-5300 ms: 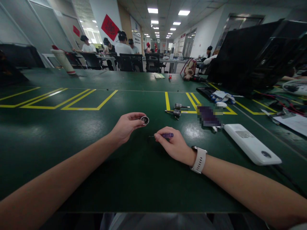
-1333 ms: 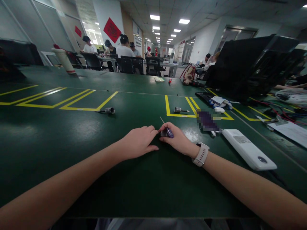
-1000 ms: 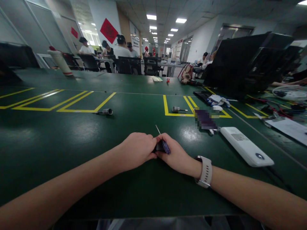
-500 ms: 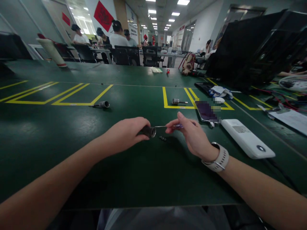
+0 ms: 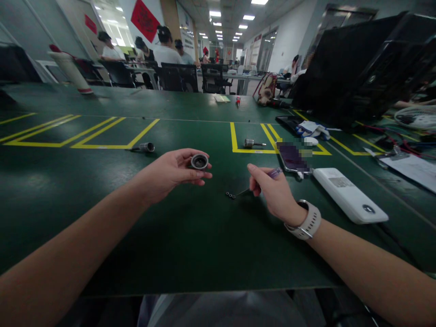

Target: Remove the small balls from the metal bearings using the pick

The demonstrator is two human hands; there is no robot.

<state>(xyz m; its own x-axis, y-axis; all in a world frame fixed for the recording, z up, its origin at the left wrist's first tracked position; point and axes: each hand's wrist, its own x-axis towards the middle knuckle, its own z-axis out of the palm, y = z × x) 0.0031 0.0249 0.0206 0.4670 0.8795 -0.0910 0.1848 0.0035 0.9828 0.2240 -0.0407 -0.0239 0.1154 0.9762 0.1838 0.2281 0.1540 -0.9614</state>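
My left hand (image 5: 173,172) is closed around a dark metal cylinder (image 5: 199,161), its round hollow end turned up toward me. Between the fingers of my right hand (image 5: 272,188) is a thin screwdriver (image 5: 274,173) with a purplish handle. Its slim shaft slants down to the left, the tip at or very near three small metal rings (image 5: 230,195) lying in a row on the green table (image 5: 190,254). Whether the tip touches them I cannot tell.
One metal cylinder with a thin shaft (image 5: 249,143) lies inside yellow tape ahead; a similar one (image 5: 147,147) lies left. To the right are a phone (image 5: 293,159), a white power bank (image 5: 349,195), a cloth (image 5: 311,129) and a clipboard (image 5: 415,165). A large black case (image 5: 350,68) stands behind.
My left hand has lifted the cylinder away from the screwdriver and tipped its open end upward. My right hand has lowered the screwdriver's tip from the cylinder to the small rings.
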